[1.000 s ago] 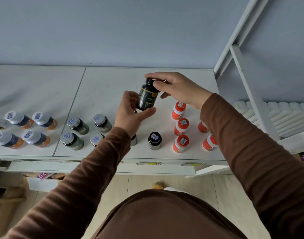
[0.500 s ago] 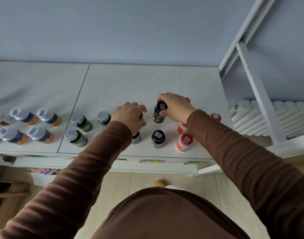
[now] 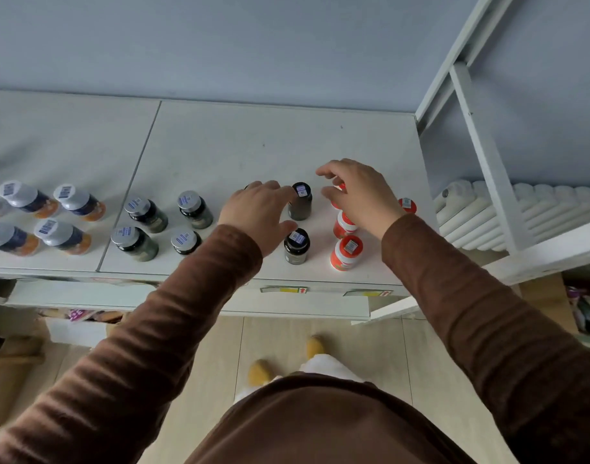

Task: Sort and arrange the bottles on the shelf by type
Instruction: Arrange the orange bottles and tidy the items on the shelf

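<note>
Head view: left grip (image 3: 258, 216) loose, fingertips at black bottle (image 3: 300, 202) (upright); right grip (image 3: 357, 192) wide, empty.

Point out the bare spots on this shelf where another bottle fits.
The shelf is bare along its whole back, between the wall and the bottle rows. The front is crowded: black-capped bottles and red bottles stand close under both hands.

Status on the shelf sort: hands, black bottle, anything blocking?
Both hands empty: left hand beside rear black-capped bottle, right hand over the red bottles. Bottle upright on shelf, behind its twin. Nothing blocking.
</note>
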Demonstrator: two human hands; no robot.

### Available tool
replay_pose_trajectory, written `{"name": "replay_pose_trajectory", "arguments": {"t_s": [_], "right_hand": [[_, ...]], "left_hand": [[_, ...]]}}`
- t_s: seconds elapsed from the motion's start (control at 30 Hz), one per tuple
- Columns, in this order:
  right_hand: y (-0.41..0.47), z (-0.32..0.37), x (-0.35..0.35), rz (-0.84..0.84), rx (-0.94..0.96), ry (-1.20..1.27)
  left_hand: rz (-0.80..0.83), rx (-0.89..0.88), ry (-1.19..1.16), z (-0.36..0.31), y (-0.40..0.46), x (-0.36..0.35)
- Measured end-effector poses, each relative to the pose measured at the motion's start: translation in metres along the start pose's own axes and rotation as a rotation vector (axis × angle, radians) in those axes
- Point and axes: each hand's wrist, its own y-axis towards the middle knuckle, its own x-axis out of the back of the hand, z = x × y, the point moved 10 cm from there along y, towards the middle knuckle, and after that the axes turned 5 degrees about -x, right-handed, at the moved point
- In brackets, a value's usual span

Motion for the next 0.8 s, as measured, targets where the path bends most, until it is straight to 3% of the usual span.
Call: {"name": "replay_pose_trajectory", "arguments": {"t_s": [0.13, 0.3, 0.53, 0.8], "right_hand": [[-0.037, -0.016, 0.016, -0.02, 0.013, 0.059], [-0.063, -0.037, 0.0, 0.112, 0.086, 0.051], [-0.077, -0.059, -0.041, 0.322, 0.248, -0.089], [-0.079, -0.056, -0.05, 0.246, 0.266, -0.053]], "left_hand": [[-0.042, 0.015, -0.032, -0.033, -0.011, -0.006], [-0.031, 0.094, -0.069, -0.063, -0.023, -0.029], [0.027, 0.335, -0.099, -0.082, -0.043, -0.082], [0.074, 0.504, -0.183, -0.088, -0.063, -0.125]]}}
